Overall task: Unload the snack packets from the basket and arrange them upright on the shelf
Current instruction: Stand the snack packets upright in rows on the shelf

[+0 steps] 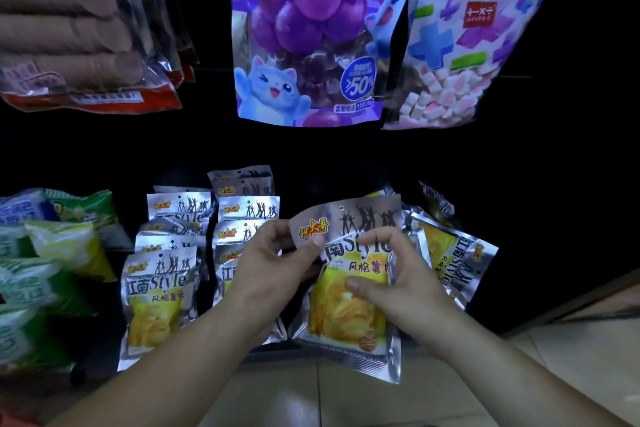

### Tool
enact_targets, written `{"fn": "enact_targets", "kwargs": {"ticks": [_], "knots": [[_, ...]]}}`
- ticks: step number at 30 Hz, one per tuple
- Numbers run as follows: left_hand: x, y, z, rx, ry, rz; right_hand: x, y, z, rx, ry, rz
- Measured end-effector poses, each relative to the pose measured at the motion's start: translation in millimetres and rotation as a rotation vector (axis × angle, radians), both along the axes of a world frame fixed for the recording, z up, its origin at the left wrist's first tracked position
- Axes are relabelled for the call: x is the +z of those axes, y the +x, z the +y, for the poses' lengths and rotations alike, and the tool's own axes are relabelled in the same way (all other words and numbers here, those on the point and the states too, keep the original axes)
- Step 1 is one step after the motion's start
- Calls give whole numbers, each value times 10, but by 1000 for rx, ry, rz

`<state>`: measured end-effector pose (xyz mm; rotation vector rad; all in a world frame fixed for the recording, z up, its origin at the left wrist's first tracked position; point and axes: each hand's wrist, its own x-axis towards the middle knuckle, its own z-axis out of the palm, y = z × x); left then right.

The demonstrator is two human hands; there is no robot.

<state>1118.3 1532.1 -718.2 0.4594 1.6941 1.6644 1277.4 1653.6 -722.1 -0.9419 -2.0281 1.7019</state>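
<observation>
Both hands hold one silver and yellow chip packet (349, 308) upright at the front of the low dark shelf (270, 352). My left hand (273, 267) pinches its upper left corner. My right hand (391, 274) grips its right side, thumb across the front. Left of it, several matching packets (159, 298) stand upright in two rows reaching back into the shelf. On the right, more of the same packets (453, 260) lean tilted against each other. No basket is in view.
Green and white snack bags (45, 274) fill the shelf's left end. Above hang a purple grape candy bag (308, 31), a marshmallow bag (464, 42) and brown wafer packs (72, 28). Tiled floor (346, 399) lies below the shelf.
</observation>
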Motion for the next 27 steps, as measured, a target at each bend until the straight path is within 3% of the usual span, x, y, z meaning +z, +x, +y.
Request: {"fn": "enact_targets", "kwargs": {"ticks": [3,7,17,20,23,27], "knots": [[-40,26,-5,-29,-104,-8,28,0,26,-36,5,30],[16,53,6,-42,-68,-104,25,42,67,-22,46,23],[43,-169,2,-50,-176,191,97,53,213,-33,-155,130],[4,-156,-17,17,-123,128,68,25,161,-68,-141,141],[-52,-66,-35,-60,-95,-30,25,7,159,-160,-171,141],[-120,54,-29,-162,-170,97,-21,18,166,-198,-274,129]]}}
